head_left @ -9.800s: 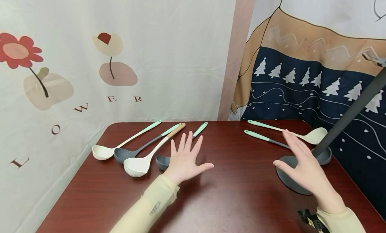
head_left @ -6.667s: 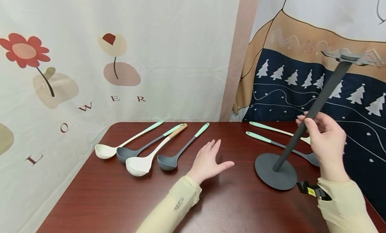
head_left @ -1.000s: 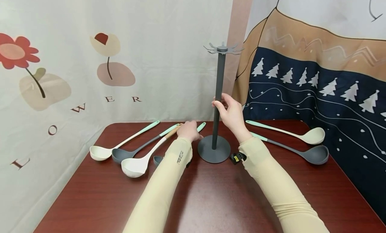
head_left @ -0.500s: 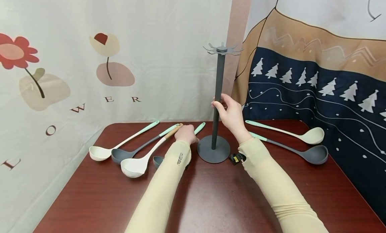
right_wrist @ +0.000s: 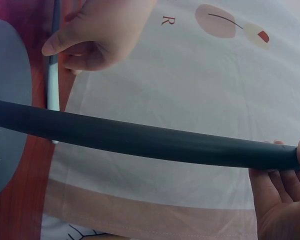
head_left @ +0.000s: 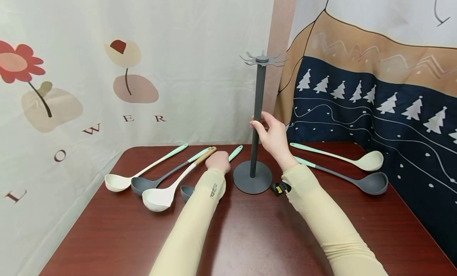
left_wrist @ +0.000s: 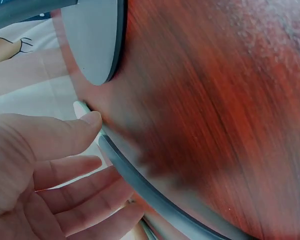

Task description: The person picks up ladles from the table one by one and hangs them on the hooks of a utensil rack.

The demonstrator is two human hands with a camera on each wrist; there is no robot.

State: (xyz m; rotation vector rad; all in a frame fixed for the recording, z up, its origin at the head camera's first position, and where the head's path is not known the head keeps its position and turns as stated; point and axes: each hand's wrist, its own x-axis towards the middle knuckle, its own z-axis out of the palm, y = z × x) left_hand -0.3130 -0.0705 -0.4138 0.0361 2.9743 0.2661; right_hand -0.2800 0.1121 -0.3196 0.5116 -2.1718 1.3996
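Note:
In the head view my left hand [head_left: 218, 161] is over a grey ladle [head_left: 186, 192] with a mint handle, hiding its middle. The left wrist view shows the thumb crossing the mint handle [left_wrist: 81, 109], and bent, loose fingers [left_wrist: 90, 200] beside the grey shaft, with a gap between thumb and forefinger. That ladle lies on the table. My right hand [head_left: 273, 137] grips the pole of a dark grey utensil stand [head_left: 259, 85] between thumb and fingers. The stand is upright, its round base [head_left: 246, 182] down and a ring of hooks at its top, with nothing hung on them.
Left of my left hand lie a white ladle [head_left: 116, 183], a grey ladle [head_left: 141, 184] and a white ladle with a wooden handle-end [head_left: 157, 200]. At right lie a cream ladle [head_left: 371, 161] and a grey ladle [head_left: 373, 184]. Curtains hang behind the table [head_left: 271, 236].
Earlier, my right hand took hold of the stand and brought it from the right to the middle. Over the last second my left hand slid slightly toward me along the grey ladle, which stayed put.

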